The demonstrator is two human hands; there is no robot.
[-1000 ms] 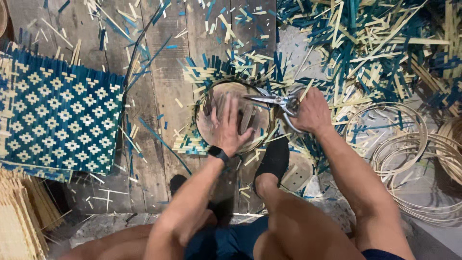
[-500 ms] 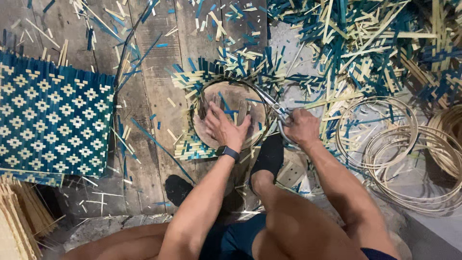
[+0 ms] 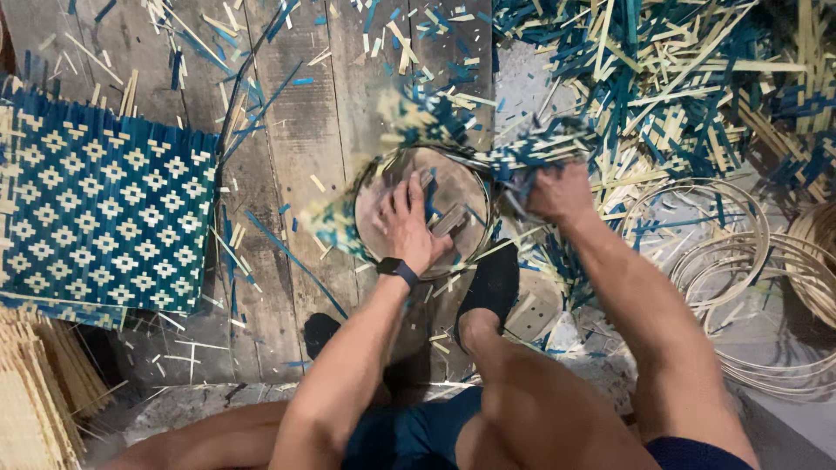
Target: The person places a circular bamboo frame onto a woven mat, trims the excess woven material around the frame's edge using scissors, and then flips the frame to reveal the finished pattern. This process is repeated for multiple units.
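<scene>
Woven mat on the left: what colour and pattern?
Woven mat: blue with cream diamond lattice, clearest in the head view.

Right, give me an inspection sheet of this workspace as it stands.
Surface: worn wooden planks, littered with offcuts.
Job's things: round disc inside a hoop, with blue and pale woven strips fringing its edge; blurred.
Clutter: heap of cut strips top right; woven mat with diamond pattern at left; pale slats bottom left; loose hoops at right.
Grippers: left hand pressed flat on the disc, watch on its wrist; right hand closed on strips at the disc's right edge.
Cables: nothing seen.
Surroundings: the person's foot in a dark sock rests by the disc; nobody else seen.
</scene>
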